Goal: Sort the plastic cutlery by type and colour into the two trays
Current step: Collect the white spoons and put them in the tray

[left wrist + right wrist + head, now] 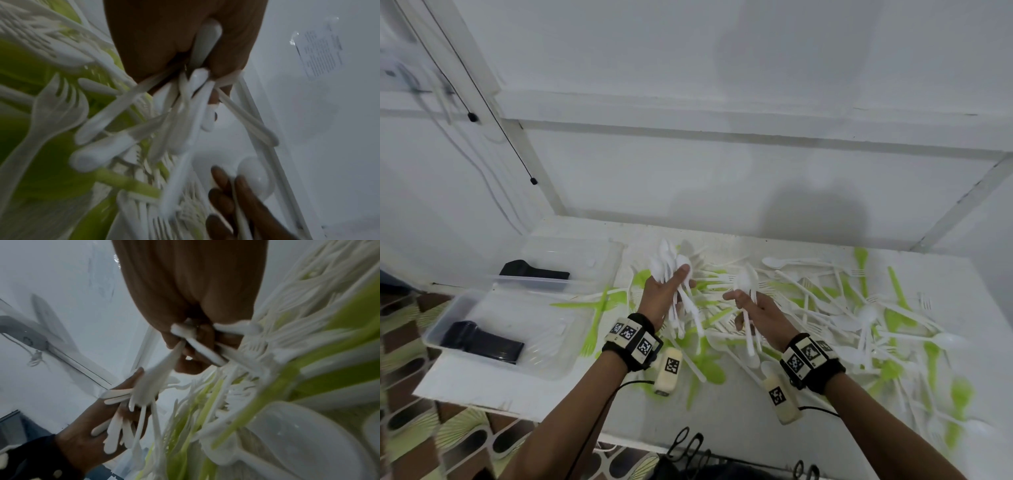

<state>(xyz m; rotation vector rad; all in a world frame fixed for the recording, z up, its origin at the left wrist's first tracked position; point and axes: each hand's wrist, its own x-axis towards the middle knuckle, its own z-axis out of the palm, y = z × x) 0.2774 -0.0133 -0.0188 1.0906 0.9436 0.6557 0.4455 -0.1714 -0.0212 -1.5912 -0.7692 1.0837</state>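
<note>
My left hand [669, 287] grips a bunch of white plastic spoons [671, 265], bowls up and handles [180, 123] hanging below the palm. My right hand [748, 305] holds a few white spoons [744, 281] upright, just right of the left hand. Both hands hover above a loose heap of white and green cutlery [825, 308] spread over the white table. Two clear plastic trays stand at the left: the near tray [493, 342] and the far tray [571, 253], each holding a stack of black cutlery [482, 341].
The white table's front edge [517, 404] lies near my forearms, with patterned floor [410, 377] beyond the left side. A white wall [688, 171] rises right behind the table. Cables [493, 102] hang at the upper left.
</note>
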